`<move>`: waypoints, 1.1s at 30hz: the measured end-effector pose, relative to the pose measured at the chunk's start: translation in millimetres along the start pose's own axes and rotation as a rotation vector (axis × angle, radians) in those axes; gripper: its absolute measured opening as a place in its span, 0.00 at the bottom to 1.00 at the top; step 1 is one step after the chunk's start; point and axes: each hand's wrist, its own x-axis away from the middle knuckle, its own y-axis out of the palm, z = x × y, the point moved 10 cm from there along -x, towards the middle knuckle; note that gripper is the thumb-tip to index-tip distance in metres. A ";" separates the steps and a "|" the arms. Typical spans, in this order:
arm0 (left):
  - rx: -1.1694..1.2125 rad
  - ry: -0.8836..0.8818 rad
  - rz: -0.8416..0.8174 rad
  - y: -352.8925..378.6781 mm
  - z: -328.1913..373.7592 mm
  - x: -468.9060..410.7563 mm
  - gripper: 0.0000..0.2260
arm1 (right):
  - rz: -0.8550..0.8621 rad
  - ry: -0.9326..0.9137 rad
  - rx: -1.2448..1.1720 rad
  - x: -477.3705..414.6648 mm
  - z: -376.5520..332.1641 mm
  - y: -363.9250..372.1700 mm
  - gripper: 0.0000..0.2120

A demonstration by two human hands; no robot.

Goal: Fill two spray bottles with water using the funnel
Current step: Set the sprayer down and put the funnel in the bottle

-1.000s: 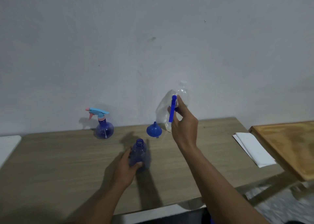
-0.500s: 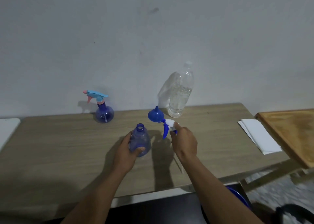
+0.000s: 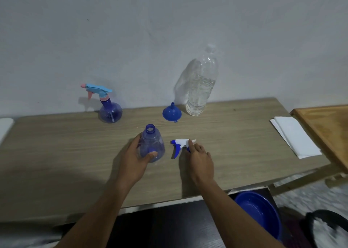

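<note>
— Blue bottle (image 3: 152,146) stands uncapped near the table's (image 3: 56,153) front, the left hand (image 3: 134,160) wrapped round its body. What's the risk?

— Tipping. It looks empty and light; if that grip slackens while the funnel (image 3: 172,112) goes in, I'd expect it to topple.

— And the right hand (image 3: 200,158)?

— Fingers rest on the sprayer (image 3: 181,145) lying just right of the bottle; whether they pinch it or only touch it, I cannot tell. Left there, it could be knocked about.

— The funnel?

— Mouth-down beside the water bottle (image 3: 201,85), at the back. That one is tall; a careless reach could upset it.

— The second bottle (image 3: 109,107)?

— Back left, capped, untouched.
</note>
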 end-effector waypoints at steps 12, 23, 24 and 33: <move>0.106 0.036 0.086 -0.1 6.2 3.6 0.30 | 0.197 -0.088 -0.327 -40.5 -28.7 -48.4 0.24; 0.062 0.021 0.110 -1.6 -7.5 -5.6 0.30 | 0.019 -0.098 -0.484 -161.8 -60.6 -13.1 0.29; 0.063 0.020 0.103 -0.6 -7.4 -5.6 0.29 | 0.015 -0.106 -0.467 -166.6 -62.9 -11.6 0.30; 0.143 -0.008 0.120 -1.5 -9.8 -2.6 0.29 | -0.020 -0.095 -0.411 -183.6 -63.0 -10.4 0.24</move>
